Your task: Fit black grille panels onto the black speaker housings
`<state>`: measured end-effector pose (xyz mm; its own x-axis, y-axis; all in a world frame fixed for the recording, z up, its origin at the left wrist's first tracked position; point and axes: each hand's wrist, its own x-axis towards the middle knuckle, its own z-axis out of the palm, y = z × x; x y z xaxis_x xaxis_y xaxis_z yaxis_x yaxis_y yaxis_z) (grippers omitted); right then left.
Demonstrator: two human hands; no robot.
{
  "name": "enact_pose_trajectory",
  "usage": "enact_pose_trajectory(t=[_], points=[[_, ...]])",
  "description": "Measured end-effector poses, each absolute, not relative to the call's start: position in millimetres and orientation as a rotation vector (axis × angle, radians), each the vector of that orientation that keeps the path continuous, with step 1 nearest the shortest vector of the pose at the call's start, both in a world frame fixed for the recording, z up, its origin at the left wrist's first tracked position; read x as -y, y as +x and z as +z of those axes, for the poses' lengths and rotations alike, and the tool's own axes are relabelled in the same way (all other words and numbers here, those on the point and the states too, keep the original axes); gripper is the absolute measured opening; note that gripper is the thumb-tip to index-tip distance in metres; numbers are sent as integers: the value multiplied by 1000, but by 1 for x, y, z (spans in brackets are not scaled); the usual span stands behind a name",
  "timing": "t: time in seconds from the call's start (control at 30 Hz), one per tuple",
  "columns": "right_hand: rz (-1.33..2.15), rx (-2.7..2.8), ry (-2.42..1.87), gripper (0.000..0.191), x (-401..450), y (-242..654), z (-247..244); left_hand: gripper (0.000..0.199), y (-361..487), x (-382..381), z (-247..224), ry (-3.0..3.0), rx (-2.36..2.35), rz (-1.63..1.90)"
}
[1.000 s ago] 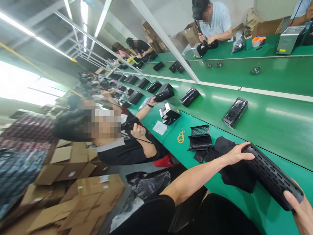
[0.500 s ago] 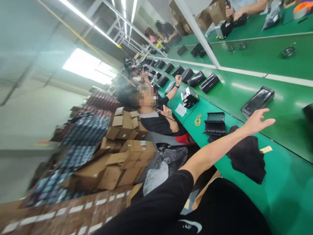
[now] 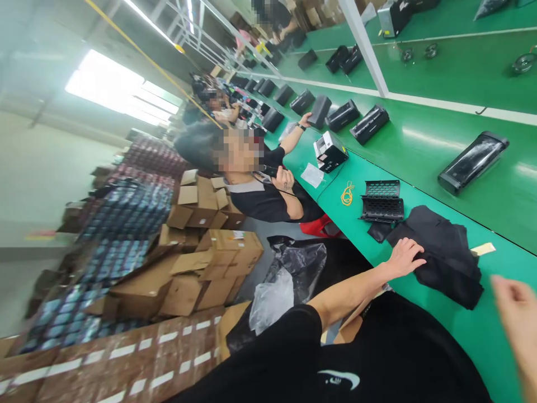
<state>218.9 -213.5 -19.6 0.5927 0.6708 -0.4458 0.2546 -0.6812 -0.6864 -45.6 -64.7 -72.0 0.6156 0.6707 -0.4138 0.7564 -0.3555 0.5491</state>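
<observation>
Head view: a worker's station at a green desk (image 3: 514,252), seen from above and tilted in the frame. The left hand (image 3: 405,257) lies at the near edge of a bunched black cloth (image 3: 444,252), its fingers bent and slightly spread, with the fingertips against the fabric; whether they pinch it cannot be told. The right hand (image 3: 516,302), blurred at the right margin, is nearest to the same cloth but apart from it; its fingers appear curled, and whether it holds anything cannot be told.

The black cloth rests on the desk, with a cream strip (image 3: 483,249) projecting from its right side. Beside it, to the left, are a small black piece (image 3: 380,232) and perforated black covers (image 3: 381,209); farther left lie a loop of yellow cord (image 3: 347,194) and a white sheet (image 3: 312,175), near a boxy device (image 3: 330,152). Beyond the desk edge, a green belt (image 3: 419,168) carries a row of black cylindrical units (image 3: 474,162).

At left, a co-worker (image 3: 268,196) touches one dark unit (image 3: 319,112) with one hand and holds a black handheld tool (image 3: 272,170) in the other. Open cartons (image 3: 222,252) and a clear plastic bag (image 3: 272,299) lie behind the station
</observation>
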Motion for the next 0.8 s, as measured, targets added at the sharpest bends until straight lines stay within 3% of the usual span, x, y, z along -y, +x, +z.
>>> enact_pose_trajectory(t=[0.1,0.2,0.33,0.57,0.8], points=[[1175,753,-2287,58,202,136,-41,39,-41,65,-80,2202,-1049,-155],[1108,720,-2439,45,199,103,-64,35,-35,66,-84,2292,-1001,-166],[1028,716,-2479,38,211,116,-73,33,-29,68,-86,2364,-957,-123],[919,602,-2397,42,235,130,-58,35,-13,69,-73,2397,-946,-144],[443,219,-2193,30,281,185,-26,38,1,64,-56,2352,-949,-157]])
